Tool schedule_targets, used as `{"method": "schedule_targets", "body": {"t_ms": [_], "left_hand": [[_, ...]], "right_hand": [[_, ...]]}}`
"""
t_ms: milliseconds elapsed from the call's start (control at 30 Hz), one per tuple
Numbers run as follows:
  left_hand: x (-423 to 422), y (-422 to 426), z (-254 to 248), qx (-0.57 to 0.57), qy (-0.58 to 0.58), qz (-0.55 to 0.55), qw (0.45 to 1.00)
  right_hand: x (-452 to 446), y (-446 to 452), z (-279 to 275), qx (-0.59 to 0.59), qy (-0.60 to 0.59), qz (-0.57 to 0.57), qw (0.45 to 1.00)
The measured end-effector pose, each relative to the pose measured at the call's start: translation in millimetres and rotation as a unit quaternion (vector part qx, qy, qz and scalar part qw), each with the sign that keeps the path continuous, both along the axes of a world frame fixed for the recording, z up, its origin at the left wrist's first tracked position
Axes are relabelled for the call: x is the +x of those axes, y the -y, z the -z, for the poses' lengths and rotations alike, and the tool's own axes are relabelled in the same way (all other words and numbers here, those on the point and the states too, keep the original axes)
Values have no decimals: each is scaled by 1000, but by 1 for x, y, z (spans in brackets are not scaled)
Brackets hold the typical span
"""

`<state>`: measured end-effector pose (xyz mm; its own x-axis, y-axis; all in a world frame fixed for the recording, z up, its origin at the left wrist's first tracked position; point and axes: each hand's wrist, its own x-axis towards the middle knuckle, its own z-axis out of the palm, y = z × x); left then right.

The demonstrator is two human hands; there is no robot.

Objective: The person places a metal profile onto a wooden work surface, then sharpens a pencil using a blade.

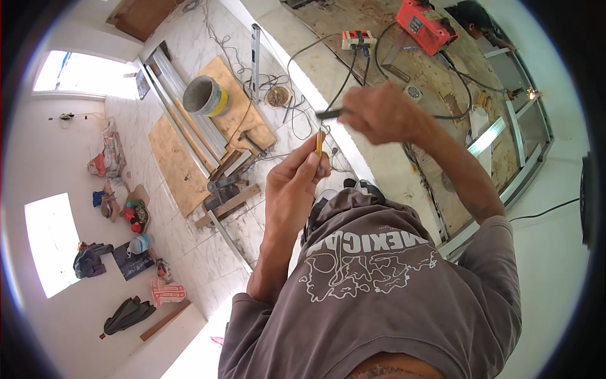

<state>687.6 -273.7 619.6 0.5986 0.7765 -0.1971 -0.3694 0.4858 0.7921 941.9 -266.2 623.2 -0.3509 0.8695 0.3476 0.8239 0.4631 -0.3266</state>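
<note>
My left hand (pixel 293 186) is closed, thumb and fingers pinching a short yellow pencil (pixel 319 144) with its tip pointing up and away from me. Just beyond the tip, my right hand (pixel 382 115) is closed around a dark, knife-like tool (pixel 328 115). The tool reaches leftward from the fist toward the pencil's tip. Motion blurs the right hand, so its blade edge is hard to make out. Whether tool and pencil touch, I cannot tell.
On the floor at left, a bucket (pixel 206 96) and metal channels (pixel 180 107) lie on a plywood sheet (pixel 170 167), near a hammer (pixel 254 143). A power strip (pixel 358 40), cables and a red machine (pixel 424 26) occupy the worktop. Another person (pixel 483 22) is near sparks (pixel 531 93).
</note>
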Motion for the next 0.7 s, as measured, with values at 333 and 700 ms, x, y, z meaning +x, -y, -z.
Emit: {"method": "schedule_targets", "body": {"t_ms": [333, 700], "left_hand": [[2, 1, -9, 5, -67, -16, 998], [1, -3, 1, 47, -106, 10, 993]], "right_hand": [[-19, 19, -16, -50, -85, -28, 995], [-31, 20, -9, -56, -64, -63, 994]]}}
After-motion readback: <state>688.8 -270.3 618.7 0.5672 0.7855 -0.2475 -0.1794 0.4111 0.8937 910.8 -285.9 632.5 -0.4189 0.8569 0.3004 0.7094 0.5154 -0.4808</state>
